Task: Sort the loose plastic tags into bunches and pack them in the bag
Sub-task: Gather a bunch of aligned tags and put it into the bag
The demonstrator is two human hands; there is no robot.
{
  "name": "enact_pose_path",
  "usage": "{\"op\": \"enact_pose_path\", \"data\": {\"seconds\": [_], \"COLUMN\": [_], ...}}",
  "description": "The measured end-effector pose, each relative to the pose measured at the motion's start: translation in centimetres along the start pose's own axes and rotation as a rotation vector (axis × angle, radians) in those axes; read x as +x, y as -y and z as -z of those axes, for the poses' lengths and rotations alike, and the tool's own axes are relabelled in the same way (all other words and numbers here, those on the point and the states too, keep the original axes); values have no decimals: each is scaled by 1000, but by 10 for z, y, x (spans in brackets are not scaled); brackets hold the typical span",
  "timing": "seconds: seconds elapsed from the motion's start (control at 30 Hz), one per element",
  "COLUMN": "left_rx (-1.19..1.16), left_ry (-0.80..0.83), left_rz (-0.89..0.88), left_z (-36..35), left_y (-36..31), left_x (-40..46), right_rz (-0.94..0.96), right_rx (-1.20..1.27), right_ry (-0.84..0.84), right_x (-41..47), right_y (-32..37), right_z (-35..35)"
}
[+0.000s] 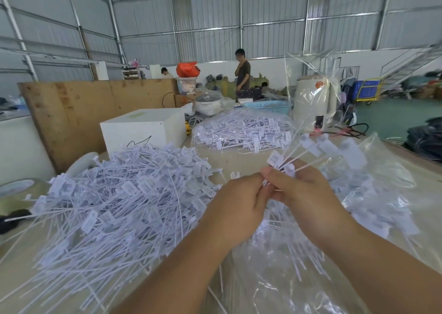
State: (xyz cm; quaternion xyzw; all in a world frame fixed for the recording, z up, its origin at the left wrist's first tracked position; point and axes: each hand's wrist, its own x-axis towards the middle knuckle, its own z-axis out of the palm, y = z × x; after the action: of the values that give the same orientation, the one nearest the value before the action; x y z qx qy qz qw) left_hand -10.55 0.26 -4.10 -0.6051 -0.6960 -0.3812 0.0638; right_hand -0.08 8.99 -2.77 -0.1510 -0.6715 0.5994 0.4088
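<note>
bunch: thin white plastic tags (308, 149), flat rectangular heads on long stiff tails, fanned up and right from both hands, above the bag
left grip: left hand (235, 209) pinches the tail ends, fingers curled tight
right grip: right hand (308, 195) curled round the same bunch, thumb on top, touching the left
loose pile: big tangled heap of tags (114, 203) on the surface, left of the hands
bag: clear crinkly plastic bag (373, 208) under and right of the hands, glossy, tags inside
far heap: more tags (244, 130) in clear film, behind
surface: beige, matte (229, 163)
box: white cube (143, 132) behind the pile
board: worn brown plywood sheet (79, 112), upright at left
basket: blue perforated plastic (270, 105), far back
</note>
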Motion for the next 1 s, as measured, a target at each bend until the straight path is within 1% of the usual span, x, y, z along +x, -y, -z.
{"op": "enact_pose_path", "data": {"seconds": [0.07,0.13,0.17,0.2,0.27,0.37,0.4,0.43,0.5,0.57,0.63,0.7,0.8,1.0], "left_rx": [-8,-36,-55,-72,-101,-154,-167,-174,-167,-141,-128,-122,-122,-127], "left_ry": [20,12,-3,-14,-6,23,28,32,48,74,89,78,72,79], "left_rz": [21,50,74,102,154,216,228,234,224,192,181,188,206,239], "left_z": [0,2,4,5,8,7,7,6,5,3,0,0,1,4], "left_y": [1,7,10,13,18,23,24,23,20,17,17,19,18,22], "left_x": [0,1,1,1,1,0,1,1,0,-1,-2,-2,-2,-3], "right_rz": [33,80,73,45,-4,-74,-96,-115,-139,-120,-92,-76,-117,-101], "right_rx": [-80,-297,-380,-398,-308,-48,9,14,-65,-84,-16,85,246,274], "right_ry": [31,70,104,146,184,94,91,116,213,263,216,123,51,18], "right_x": [1,2,3,3,5,9,10,10,7,4,5,9,13,15], "right_y": [0,5,7,8,9,13,13,14,11,7,4,5,8,6], "right_z": [4,8,11,13,16,20,21,22,21,17,16,19,24,24]}}
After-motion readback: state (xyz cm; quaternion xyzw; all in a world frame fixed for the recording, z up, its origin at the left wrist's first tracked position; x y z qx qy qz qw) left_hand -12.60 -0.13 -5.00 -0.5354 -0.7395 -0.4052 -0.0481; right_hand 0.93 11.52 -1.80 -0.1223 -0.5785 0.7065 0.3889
